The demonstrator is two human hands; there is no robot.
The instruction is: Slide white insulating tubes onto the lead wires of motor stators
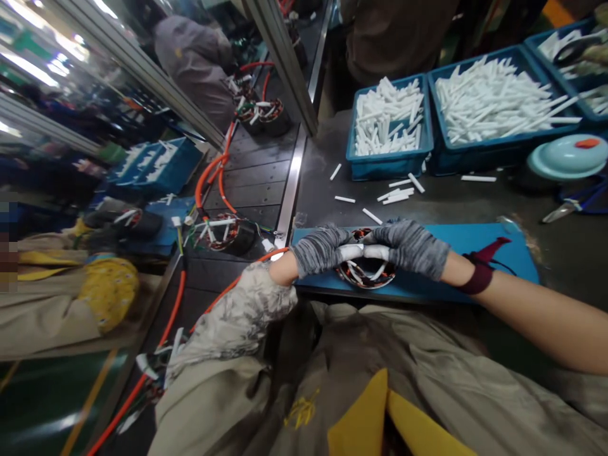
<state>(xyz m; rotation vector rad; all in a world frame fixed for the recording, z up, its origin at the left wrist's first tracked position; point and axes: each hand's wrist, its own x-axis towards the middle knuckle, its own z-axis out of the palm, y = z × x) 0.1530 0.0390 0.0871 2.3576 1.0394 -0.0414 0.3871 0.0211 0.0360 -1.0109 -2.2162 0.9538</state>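
A round motor winding (365,278) with copper coils and white sleeves sits at the front edge of a blue mat (456,235). My left hand (325,250), in a grey striped glove with white fingertips, is closed on the winding's left side. From the right, my right hand (411,246), gloved the same way, grips the opposite side of its rim. The white fingertips of both hands meet over the middle of the winding. Beyond the mat several loose white tubes (399,195) lie on the dark table (323,206).
Blue bins (389,166) of white tubes stand at the back right, beside a container with a light blue lid (565,157). Scissors (563,210) lie at the far right. On the left, a conveyor (256,152) carries more windings (232,234) and orange cables (178,297). Other people sit nearby.
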